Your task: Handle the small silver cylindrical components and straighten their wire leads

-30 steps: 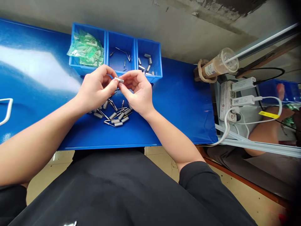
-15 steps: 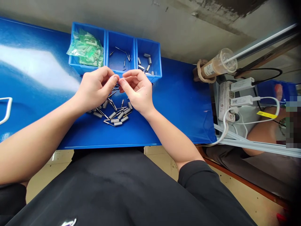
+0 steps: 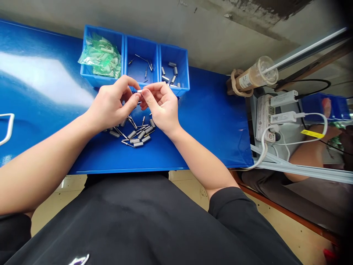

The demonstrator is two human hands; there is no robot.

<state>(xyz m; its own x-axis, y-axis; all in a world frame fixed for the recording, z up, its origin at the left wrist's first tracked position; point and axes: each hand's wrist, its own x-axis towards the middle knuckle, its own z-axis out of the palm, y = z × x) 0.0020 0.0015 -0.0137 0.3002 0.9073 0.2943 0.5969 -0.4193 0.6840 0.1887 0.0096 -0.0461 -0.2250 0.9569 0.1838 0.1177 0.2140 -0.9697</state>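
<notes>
My left hand [image 3: 110, 105] and my right hand [image 3: 162, 106] meet above the blue table, just in front of the bins. A small silver metal piece [image 3: 139, 91], like one of the hex sleeves, shows between their fingertips. Both hands pinch it with thumb and fingers; most of it is covered. Below them lies a loose pile of grey hex metal sleeves [image 3: 138, 144] and thin pointed metal pins [image 3: 127, 144]. Part of the pile is hidden by my left hand.
Three joined blue bins [image 3: 142, 42] stand at the back, containing green plastic packets [image 3: 103, 55], several thin pins and several hex sleeves. A drink cup [image 3: 255, 75] sits in a holder at right, near a power strip [image 3: 265, 117]. Another person's leg [image 3: 309, 158] is beyond.
My fingertips have shifted slightly, and the silver piece between them now shows. My left index finger has lifted a little. The pile and bins look the same.
</notes>
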